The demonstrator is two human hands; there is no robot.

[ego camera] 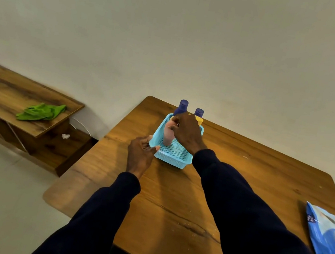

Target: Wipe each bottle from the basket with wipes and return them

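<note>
A light blue mesh basket point(174, 153) stands on the wooden table point(239, 192) near its far left corner. My right hand point(187, 133) grips the top of a pink bottle point(168, 134) that stands upright inside the basket. Behind it, two bottles with dark blue caps show at the basket's far end: a taller one point(182, 107) and a shorter one point(199, 112) with a yellow body. My left hand point(140, 155) holds the basket's near left corner, thumb on the rim. A blue pack of wipes point(328, 242) lies at the table's right edge.
To the left stands a low wooden shelf unit point(4, 93) with a green cloth point(41, 112) on top. A small white scrap point(65, 136) lies on its lower board. A plain wall runs behind the table; pale floor lies at lower left.
</note>
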